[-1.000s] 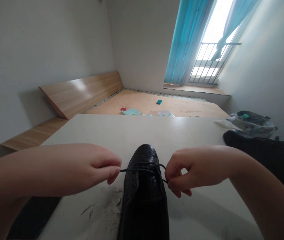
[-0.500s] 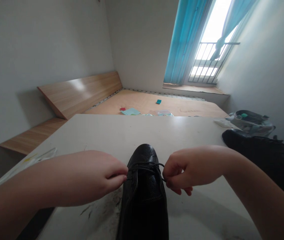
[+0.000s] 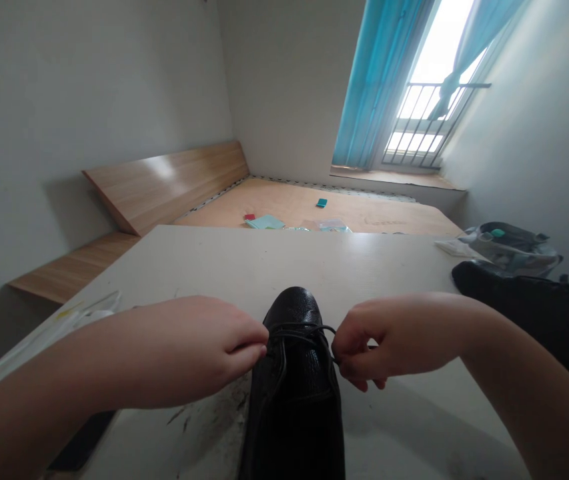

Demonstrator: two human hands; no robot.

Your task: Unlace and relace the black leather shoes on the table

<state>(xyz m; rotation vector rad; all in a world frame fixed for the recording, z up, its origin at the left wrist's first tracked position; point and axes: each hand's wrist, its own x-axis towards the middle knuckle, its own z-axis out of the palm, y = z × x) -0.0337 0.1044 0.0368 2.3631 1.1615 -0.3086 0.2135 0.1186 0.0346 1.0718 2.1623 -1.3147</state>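
A black leather lace-up shoe (image 3: 295, 380) lies on the white table top (image 3: 244, 270) with its toe pointing away from me. A thin black shoelace (image 3: 304, 331) crosses its top. My left hand (image 3: 199, 350) is at the shoe's left side, its fingertips pinched on the lace right against the upper. My right hand (image 3: 387, 343) pinches the lace at the shoe's right side, and a short lace end pokes out behind its fingers. The lace's left end is hidden in my left fingers.
A dark cloth or bag (image 3: 524, 307) and a clear plastic bag (image 3: 511, 250) sit at the table's right end. A white sheet (image 3: 49, 340) lies at the left edge. Beyond the table is a wooden platform (image 3: 314, 213) with papers.
My left hand has moved right, up to the shoe, shortening the stretch of lace between them. My right hand still holds the lace in nearly the same place.
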